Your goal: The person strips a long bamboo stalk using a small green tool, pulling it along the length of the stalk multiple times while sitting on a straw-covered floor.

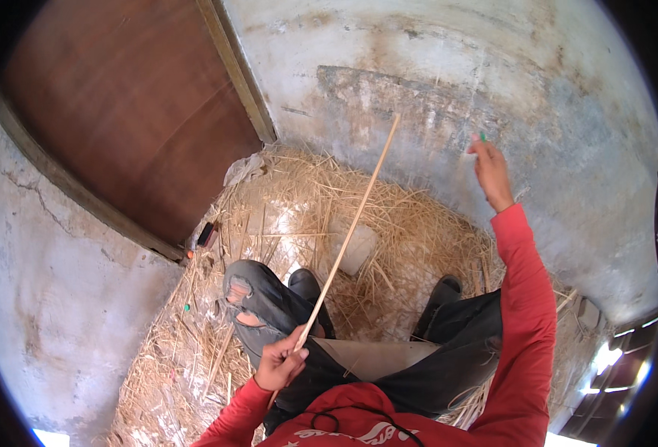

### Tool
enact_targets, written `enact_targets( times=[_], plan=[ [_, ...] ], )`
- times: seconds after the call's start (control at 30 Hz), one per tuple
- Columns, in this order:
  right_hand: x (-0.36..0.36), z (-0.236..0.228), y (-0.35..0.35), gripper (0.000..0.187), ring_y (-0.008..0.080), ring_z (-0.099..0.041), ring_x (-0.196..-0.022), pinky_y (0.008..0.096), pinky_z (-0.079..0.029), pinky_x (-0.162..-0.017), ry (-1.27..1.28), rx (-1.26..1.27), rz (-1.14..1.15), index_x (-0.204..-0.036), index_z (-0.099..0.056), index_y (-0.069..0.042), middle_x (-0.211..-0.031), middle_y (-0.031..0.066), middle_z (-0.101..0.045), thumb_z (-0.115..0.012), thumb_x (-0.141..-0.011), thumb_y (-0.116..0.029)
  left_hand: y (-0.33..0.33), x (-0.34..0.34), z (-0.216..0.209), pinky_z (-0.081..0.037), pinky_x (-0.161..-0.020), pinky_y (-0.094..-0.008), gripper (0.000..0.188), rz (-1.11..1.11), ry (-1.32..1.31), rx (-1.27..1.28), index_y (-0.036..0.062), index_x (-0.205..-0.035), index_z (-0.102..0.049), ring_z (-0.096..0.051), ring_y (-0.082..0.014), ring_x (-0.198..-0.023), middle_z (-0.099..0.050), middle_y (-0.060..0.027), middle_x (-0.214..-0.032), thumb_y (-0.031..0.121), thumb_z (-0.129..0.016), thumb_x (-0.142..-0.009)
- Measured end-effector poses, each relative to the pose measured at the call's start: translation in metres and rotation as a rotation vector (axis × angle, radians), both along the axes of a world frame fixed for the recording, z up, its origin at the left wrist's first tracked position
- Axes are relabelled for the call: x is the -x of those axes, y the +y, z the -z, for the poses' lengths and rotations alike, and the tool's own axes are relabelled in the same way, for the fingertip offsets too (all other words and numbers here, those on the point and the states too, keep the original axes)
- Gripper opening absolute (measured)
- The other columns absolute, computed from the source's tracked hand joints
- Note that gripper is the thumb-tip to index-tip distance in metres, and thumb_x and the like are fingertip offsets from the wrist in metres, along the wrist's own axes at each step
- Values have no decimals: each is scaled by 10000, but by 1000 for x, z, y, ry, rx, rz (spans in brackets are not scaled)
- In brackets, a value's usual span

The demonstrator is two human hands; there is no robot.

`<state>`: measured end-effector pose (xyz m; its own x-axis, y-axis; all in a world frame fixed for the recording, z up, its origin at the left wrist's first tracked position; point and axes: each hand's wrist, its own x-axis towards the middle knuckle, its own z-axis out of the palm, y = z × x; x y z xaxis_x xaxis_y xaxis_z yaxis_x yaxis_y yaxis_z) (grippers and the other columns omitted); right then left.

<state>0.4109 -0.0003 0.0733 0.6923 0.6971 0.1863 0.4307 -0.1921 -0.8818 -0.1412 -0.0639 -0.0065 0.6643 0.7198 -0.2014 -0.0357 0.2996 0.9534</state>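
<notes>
A long, thin, pale stick [358, 211], which looks like a split bamboo strip, slants up and away from my left hand [283, 360]. The fingers of that hand are wrapped round its lower part, above my left thigh. Further forward on the right, my right hand [490, 170] is raised in front of the wall, apart from the stick. Its fingers are closed, and a small green piece [483, 137] shows at their tips. What that piece belongs to is too small to make out.
Straw-like shavings [388, 216] cover the floor around my boots, with a pale block [354, 249] among them. A stained wall [433, 97] rises ahead, and a brown door panel [135, 97] stands left. A small dark object [207, 235] lies by the door frame.
</notes>
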Motion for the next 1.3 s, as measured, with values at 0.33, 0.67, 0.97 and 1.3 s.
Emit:
enact_targets(
  times=[0.33, 0.67, 0.97, 1.3],
  plan=[
    [185, -14, -21, 506, 275, -663, -664, 403, -506, -636, -263, 30, -650, -1096, -732, -37, -713, 143, -654, -551, -1021, -504, 20, -81, -17, -300, -557, -175, 536, -36, -5, -260, 4, -1535, -440, -358, 15, -639, -492, 107, -777, 8, -592, -1021],
    [241, 13, -52, 509, 448, -612, -558, 532, -472, -524, -547, 157, -812, -823, -688, -56, -582, 214, -595, -522, -1030, -490, 48, -101, -5, -423, -709, -171, 528, -131, 61, -431, -58, -1505, -444, -489, -6, -821, -583, 53, -974, -34, -573, -993],
    [173, 44, 7, 471, 320, -580, -483, 475, -492, -523, -214, 117, -475, -954, -726, -29, -567, 160, -560, -501, -1060, -429, 29, -87, -21, -435, -703, -191, 491, -74, 133, -382, -37, -1461, -514, -481, -16, -797, -613, 55, -940, 9, -611, -982],
    [245, 41, -37, 430, 322, -585, -485, 473, -466, -481, -683, 153, -804, -1028, -735, -70, -589, 162, -593, -503, -1065, -429, 35, -82, -7, -444, -755, -209, 324, -201, 29, -276, -69, -1283, -649, -484, -25, -858, -641, 22, -1154, -2, -593, -971]
  ],
)
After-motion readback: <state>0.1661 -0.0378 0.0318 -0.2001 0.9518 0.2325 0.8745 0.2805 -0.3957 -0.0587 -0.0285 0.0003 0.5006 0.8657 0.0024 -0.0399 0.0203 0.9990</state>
